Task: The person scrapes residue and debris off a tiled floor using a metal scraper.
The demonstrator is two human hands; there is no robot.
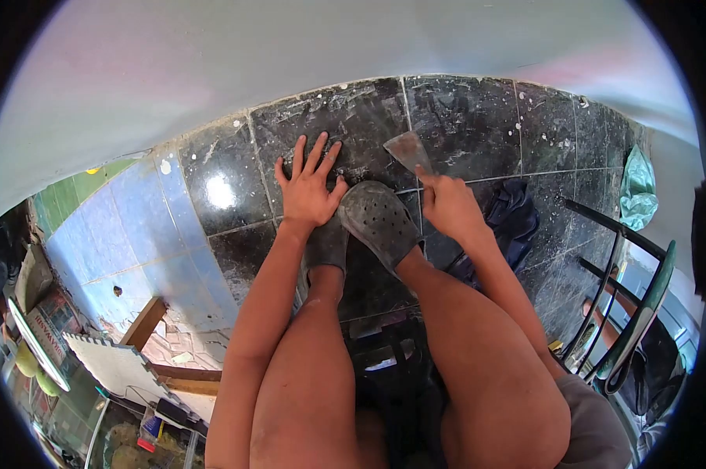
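My left hand [311, 190] lies on a black floor tile [361, 117] with its fingers spread, just left of my clog [378, 219]. To the right, my right hand [450, 205] is wrapped round the handle of a putty knife [407, 152], its index finger stretched along the tool. The knife's wide, worn blade points up and left, over the tile by a grout line. White specks and pale smears mark the black tiles. Most of the knife's handle is hidden in my grip.
A pale wall [329, 47] meets the tiles ahead. Dark cloth [515, 215] lies right of my right hand. Farther right are a green plastic bag [637, 187] and a metal-framed chair [642, 301]. Blue tiles [126, 227], a wooden piece [143, 324] and clutter are at left.
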